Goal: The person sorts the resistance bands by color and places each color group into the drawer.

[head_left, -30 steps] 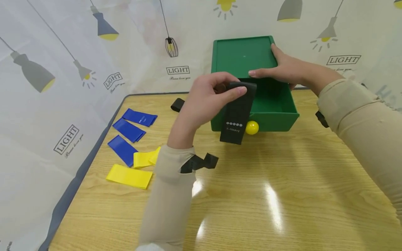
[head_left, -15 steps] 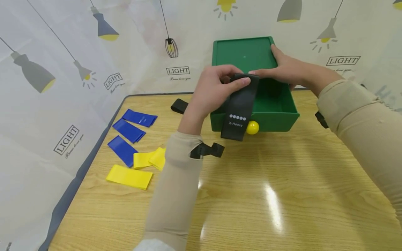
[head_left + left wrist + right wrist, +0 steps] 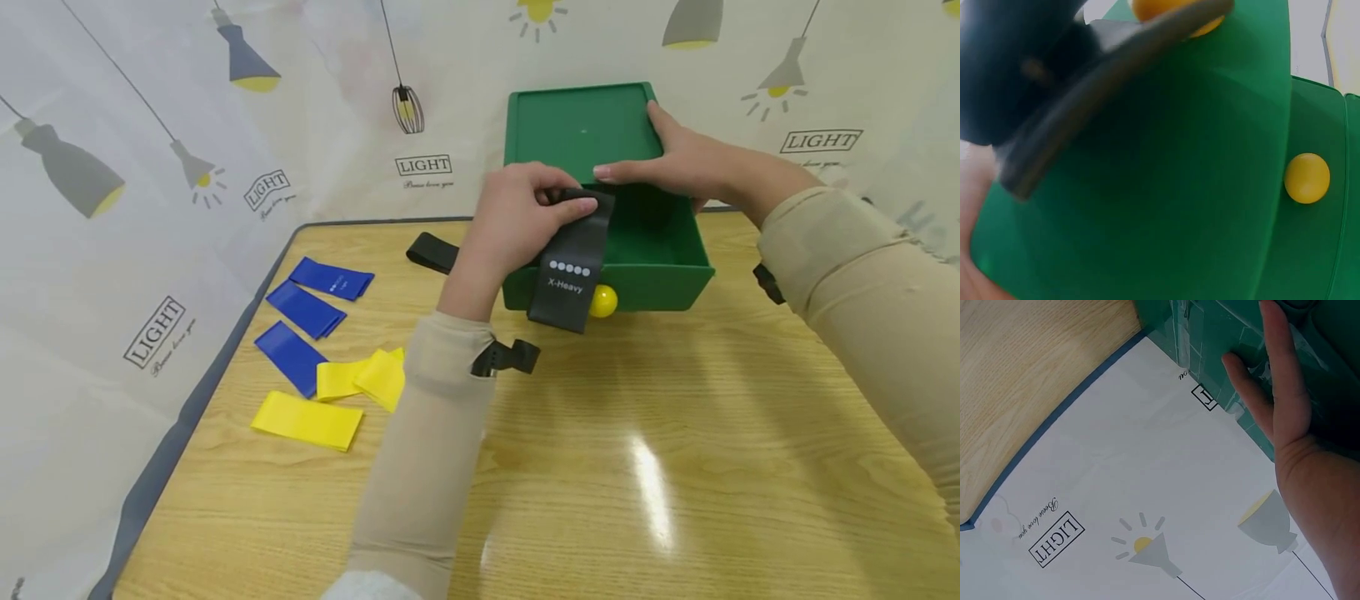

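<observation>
Left hand point(image 3: 513, 218) pinches 1 black band point(image 3: 572, 279) over drawer point(image 3: 660, 288).

Premises reading as tabletop work corner; home, lab or office undeterminable. Creased white sheeting point(image 3: 337, 108), bearing printed grey-and-yellow pendant lamps point(image 3: 71, 171) and black "LIGHT" lettering point(image 3: 423, 165), lining far and left edges of glossy yellow-brown wood-grain tabletop point(image 3: 585, 467).

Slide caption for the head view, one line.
Left grip pinches a black X-Heavy band at an open green drawer; right grip rests on the green box.
</observation>
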`<state>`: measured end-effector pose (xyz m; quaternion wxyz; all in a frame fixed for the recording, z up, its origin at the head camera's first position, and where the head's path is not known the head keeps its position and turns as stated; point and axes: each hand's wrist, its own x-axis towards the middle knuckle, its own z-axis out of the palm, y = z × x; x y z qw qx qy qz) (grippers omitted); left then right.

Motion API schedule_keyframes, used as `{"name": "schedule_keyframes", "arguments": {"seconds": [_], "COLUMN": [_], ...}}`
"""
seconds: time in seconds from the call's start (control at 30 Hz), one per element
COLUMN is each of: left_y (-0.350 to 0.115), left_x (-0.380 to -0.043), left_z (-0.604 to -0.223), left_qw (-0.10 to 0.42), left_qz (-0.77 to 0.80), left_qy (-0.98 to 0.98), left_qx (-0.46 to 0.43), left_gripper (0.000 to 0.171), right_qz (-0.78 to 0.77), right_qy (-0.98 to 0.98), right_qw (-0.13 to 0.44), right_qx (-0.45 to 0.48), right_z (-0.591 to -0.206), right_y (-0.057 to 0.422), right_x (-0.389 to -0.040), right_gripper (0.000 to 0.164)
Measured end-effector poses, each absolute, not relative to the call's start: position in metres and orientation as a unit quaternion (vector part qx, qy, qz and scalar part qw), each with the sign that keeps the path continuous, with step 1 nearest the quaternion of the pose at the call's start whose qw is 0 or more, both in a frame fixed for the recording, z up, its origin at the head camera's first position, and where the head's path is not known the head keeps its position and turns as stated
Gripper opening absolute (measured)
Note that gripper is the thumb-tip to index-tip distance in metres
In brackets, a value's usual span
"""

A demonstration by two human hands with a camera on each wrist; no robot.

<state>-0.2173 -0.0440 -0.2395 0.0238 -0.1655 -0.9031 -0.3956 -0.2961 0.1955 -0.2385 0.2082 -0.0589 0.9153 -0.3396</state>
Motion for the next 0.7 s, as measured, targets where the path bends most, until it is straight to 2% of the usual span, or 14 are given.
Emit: {"name": "schedule_keyframes", "arguments": {"seconds": [0.17,0.47,0.6,0.7], "left_y": [-0.044,-0.044,-0.045,-0.045], "left_x": [-0.217,-0.225,-0.228,-0.229], "left_z": [-0.239,-0.232,-0.229,-0.228], "left_qw": [0.021,0.054,0.053,0.074], "left_qz": [-0.383,-0.438,-0.437,-0.447], "left_qy": [-0.909,-0.885,-0.886,-0.88], "left_qx": [-0.163,-0.147,-0.146,-0.141], "left_gripper": [0.03,0.024,0.025,0.027], "right_qz": [-0.335,-0.339,-0.337,-0.334], "right_qy": [0.917,0.916,0.915,0.916], "right_qw": [0.207,0.207,0.213,0.213], "right_qx": [-0.062,-0.061,-0.057,-0.06], "right_z": [-0.238,-0.238,-0.238,-0.238], "right_y": [0.195,0.197,0.197,0.197], "right_x": [-0.295,-0.295,-0.295,-0.295], "right_gripper": [0.126,0.123,0.123,0.124]}}
